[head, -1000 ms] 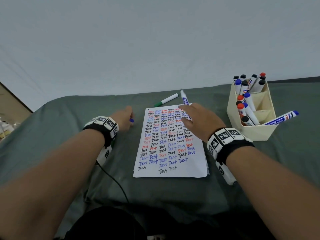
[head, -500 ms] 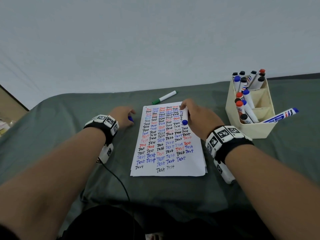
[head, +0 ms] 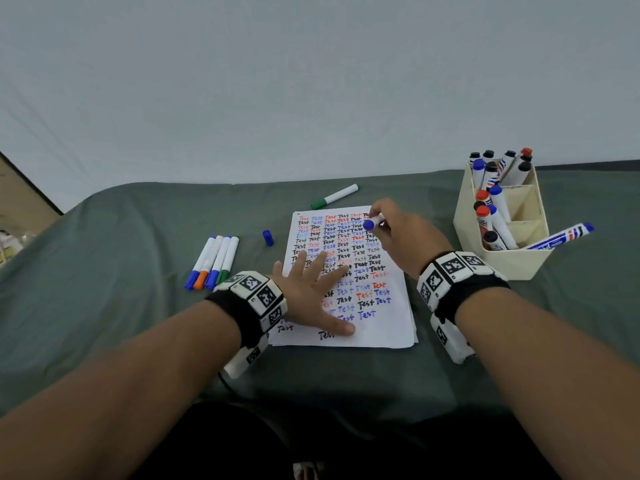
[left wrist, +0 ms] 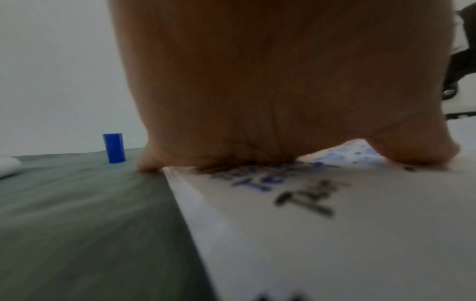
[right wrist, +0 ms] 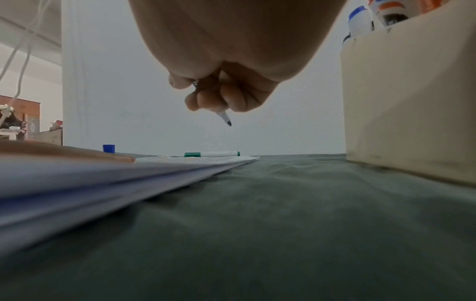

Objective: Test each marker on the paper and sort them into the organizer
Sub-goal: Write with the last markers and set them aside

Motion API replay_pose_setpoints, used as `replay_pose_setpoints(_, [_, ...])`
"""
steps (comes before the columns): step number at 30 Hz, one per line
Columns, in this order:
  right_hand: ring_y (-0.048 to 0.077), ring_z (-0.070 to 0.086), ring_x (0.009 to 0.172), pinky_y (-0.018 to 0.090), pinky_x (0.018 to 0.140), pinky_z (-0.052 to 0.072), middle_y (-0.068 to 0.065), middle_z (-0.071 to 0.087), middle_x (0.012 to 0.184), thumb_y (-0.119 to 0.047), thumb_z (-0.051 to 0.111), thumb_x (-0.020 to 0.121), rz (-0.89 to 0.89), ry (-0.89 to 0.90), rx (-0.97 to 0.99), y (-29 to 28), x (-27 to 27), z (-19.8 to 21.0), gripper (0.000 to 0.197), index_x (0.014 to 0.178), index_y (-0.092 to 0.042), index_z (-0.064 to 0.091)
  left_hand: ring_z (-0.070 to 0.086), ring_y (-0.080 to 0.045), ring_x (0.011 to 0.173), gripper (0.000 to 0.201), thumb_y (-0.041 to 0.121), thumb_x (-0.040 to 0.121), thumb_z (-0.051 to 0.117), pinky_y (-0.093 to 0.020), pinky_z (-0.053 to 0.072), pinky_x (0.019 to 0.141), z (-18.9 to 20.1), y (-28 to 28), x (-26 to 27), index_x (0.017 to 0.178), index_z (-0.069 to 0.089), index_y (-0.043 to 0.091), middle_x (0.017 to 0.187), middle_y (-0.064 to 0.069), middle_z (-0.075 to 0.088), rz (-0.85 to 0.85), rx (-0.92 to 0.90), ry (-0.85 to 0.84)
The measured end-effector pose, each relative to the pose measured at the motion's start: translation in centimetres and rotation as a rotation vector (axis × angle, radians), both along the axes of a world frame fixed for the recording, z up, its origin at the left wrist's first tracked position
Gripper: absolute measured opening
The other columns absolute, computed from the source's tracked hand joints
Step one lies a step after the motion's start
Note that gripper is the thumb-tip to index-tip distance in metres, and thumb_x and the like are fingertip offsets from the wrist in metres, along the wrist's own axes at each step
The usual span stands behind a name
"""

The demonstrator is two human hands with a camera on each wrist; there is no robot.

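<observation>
The paper [head: 381, 327] covered with rows of "Test" lies on the green cloth. My left hand [head: 311, 282] rests flat on its lower left part with fingers spread; the left wrist view shows the palm down on the paper [left wrist: 335, 224]. My right hand [head: 379, 220] grips an uncapped blue marker [head: 370, 224] over the sheet's top right corner. In the right wrist view the marker's tip [right wrist: 227, 121] points down, clear of the paper [right wrist: 103, 179]. The blue cap [head: 268, 237] stands on the cloth left of the paper. The cream organizer [head: 502, 265] stands at the right.
Several capped markers [head: 214, 261] lie side by side on the cloth at the left. A green marker [head: 334, 196] lies beyond the paper's top edge. Many markers stand in the organizer, and one blue marker [head: 561, 237] leans out over its right side.
My left hand has let go of the blue cap and moved right, onto the paper. My right hand has carried the marker to the top right corner of the sheet.
</observation>
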State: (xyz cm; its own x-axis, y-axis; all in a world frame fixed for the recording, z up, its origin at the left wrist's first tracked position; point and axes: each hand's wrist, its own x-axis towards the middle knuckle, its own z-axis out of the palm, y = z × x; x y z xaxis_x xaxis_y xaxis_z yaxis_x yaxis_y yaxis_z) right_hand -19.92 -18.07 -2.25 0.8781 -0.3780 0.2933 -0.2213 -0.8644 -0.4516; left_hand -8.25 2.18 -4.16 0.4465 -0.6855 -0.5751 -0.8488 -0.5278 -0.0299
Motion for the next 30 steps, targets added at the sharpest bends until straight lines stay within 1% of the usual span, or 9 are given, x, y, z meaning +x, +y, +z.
replay_pose_setpoints(5, [0.006,0.050,0.061,0.025,0.051,0.031,-0.010,0.056,0.076,-0.036,0.057,0.102,0.018,-0.037,0.009,0.2,-0.1,0.3,0.014,0.108,-0.026,0.050,-0.037,-0.030,0.145,0.127,0.112,0.038,0.034,-0.071,-0.008,0.111,-0.2,-0.1,0.0,0.128,-0.040,0.063,0.151,0.013,-0.048,0.002,0.066,0.010])
replay_pose_setpoints(9, [0.001,0.047,0.064,0.025,0.055,0.031,-0.015,0.050,0.071,-0.041,0.067,0.095,-0.002,-0.071,0.068,0.0,-0.6,1.1,0.017,0.100,-0.032,0.053,-0.038,-0.029,0.144,0.114,0.112,0.033,0.036,-0.071,-0.011,0.110,0.0,0.0,-0.3,0.100,-0.047,0.073,0.151,0.015,-0.048,0.036,0.040,0.034])
replay_pose_setpoints(12, [0.001,0.045,0.069,0.027,0.062,0.034,-0.017,0.045,0.080,-0.032,0.079,0.086,0.062,-0.090,0.035,0.0,-1.3,1.7,0.026,0.094,-0.035,0.054,-0.038,-0.029,0.144,0.110,0.113,0.031,0.036,-0.072,-0.011,0.109,0.0,0.1,-0.4,0.093,-0.046,0.075,0.151,0.015,-0.048,0.056,0.029,0.038])
replay_pose_setpoints(15, [0.001,0.052,0.071,0.020,0.065,0.041,-0.017,0.050,0.089,-0.026,0.087,0.079,0.105,-0.166,0.116,0.4,-2.5,2.3,0.035,0.087,-0.035,0.054,-0.037,-0.029,0.145,0.116,0.113,0.030,0.037,-0.072,-0.010,0.110,0.2,0.0,-0.5,0.099,-0.047,0.074,0.152,0.015,-0.047,0.055,0.030,0.032])
replay_pose_setpoints(17, [-0.001,0.059,0.079,0.014,0.069,0.045,-0.016,0.060,0.093,-0.027,0.087,0.078,0.078,-0.177,0.210,0.9,-3.3,2.4,0.036,0.084,-0.038,0.053,-0.036,-0.029,0.145,0.126,0.113,0.030,0.037,-0.071,-0.010,0.110,0.1,0.0,-0.5,0.116,-0.044,0.071,0.152,0.015,-0.046,0.051,0.031,0.031])
replay_pose_setpoints(18, [0.000,0.063,0.084,0.017,0.074,0.049,-0.013,0.067,0.096,-0.025,0.086,0.080,0.067,-0.173,0.286,1.2,-3.7,2.3,0.033,0.085,-0.036,0.055,-0.036,-0.029,0.146,0.129,0.113,0.030,0.037,-0.071,-0.010,0.111,0.1,0.0,-0.5,0.123,-0.040,0.068,0.153,0.014,-0.046,0.052,0.033,0.032])
replay_pose_setpoints(21, [0.018,0.075,0.086,0.031,0.077,0.061,0.003,0.077,0.098,-0.007,0.077,0.087,0.064,-0.194,0.757,2.2,-4.3,1.9,0.022,0.096,-0.019,0.060,-0.036,-0.029,0.146,0.133,0.113,0.029,0.037,-0.071,-0.009,0.111,0.3,0.0,-0.6,0.130,-0.035,0.065,0.153,0.014,-0.046,0.058,0.039,0.037])
replay_pose_setpoints(24, [0.027,0.075,0.077,0.031,0.070,0.063,0.015,0.077,0.092,-0.002,0.073,0.090,0.017,-0.216,1.119,3.1,-5.1,0.9,0.024,0.109,-0.008,0.060,-0.036,-0.030,0.145,0.134,0.112,0.031,0.039,-0.072,-0.009,0.112,0.5,-0.1,-0.7,0.133,-0.033,0.064,0.153,0.014,-0.046,0.062,0.043,0.044])
replay_pose_setpoints(30, [0.024,0.071,0.072,0.033,0.065,0.063,0.011,0.073,0.080,0.000,0.070,0.091,-0.091,-0.215,1.210,3.5,-5.9,-1.7,0.013,0.088,-0.008,0.061,-0.036,-0.029,0.146,0.134,0.111,0.032,0.042,-0.069,-0.010,0.112,0.5,0.0,-0.8,0.134,-0.032,0.065,0.155,0.014,-0.043,0.074,0.028,0.061])
